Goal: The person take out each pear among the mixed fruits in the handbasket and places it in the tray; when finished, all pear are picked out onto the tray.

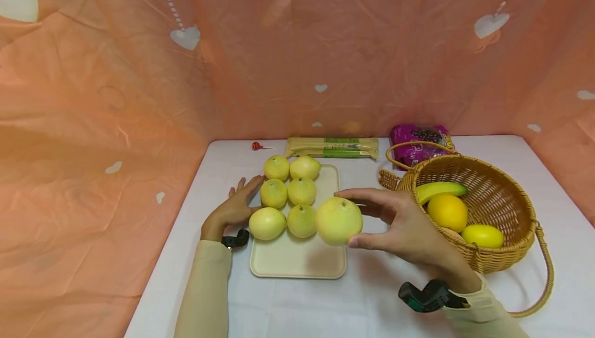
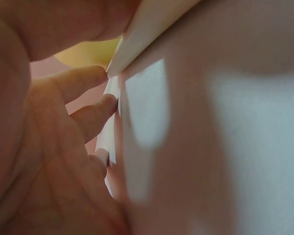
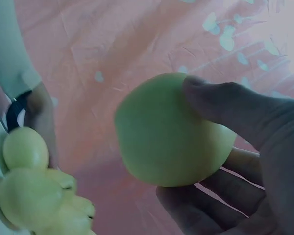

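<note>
My right hand (image 1: 404,224) holds a round yellow-green fruit (image 1: 339,220) between thumb and fingers, raised over the right side of a cream tray (image 1: 297,265). The right wrist view shows the thumb on top of this fruit (image 3: 166,132) and the fingers underneath. Several similar fruits (image 1: 302,191) sit in two columns on the tray. My left hand (image 1: 234,206) rests at the tray's left edge with its fingers spread, beside those fruits. In the left wrist view, its fingertips lie against the tray's pale rim (image 2: 147,24).
On the right stands a wicker basket (image 1: 502,193) with a banana (image 1: 439,189), an orange fruit (image 1: 447,212) and a yellow fruit (image 1: 483,235). At the back lie a long yellow-green packet (image 1: 332,148), a purple bag (image 1: 418,139) and a small red-handled tool (image 1: 257,146).
</note>
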